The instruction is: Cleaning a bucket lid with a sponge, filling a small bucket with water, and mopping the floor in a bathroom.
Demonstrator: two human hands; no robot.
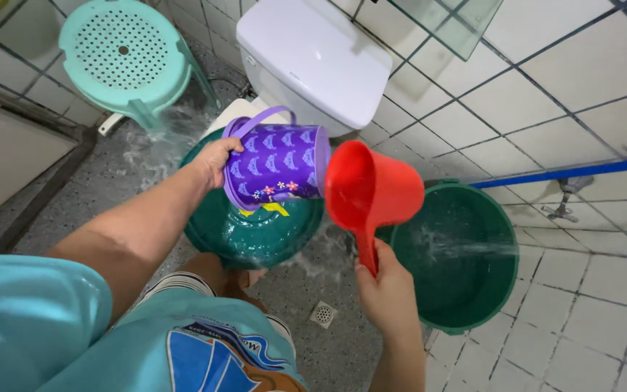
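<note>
near the middle of the frame the left hand (215, 161) is wrapped tight around the base of a small purple bucket (279, 164), tipped on its side with its mouth toward the right. the right hand (386, 290), lower and right of centre, is closed in a fist on the handle of a red scoop (368, 190), whose cup is tilted against the bucket's mouth. both hang above a dark green basin (255, 232) on the wet speckled floor. to the right a green tub (459, 254) takes a stream of water from a wall tap (564, 199). a white toilet (313, 58) sits at the top, a pale green stool (125, 54) in the upper left.

the bucket looks like thin, stiff plastic, light when empty and likely slippery wet; gripping the rim or base seems surer than its thin lilac handle (259, 116). the scoop is best held low on its handle.
</note>
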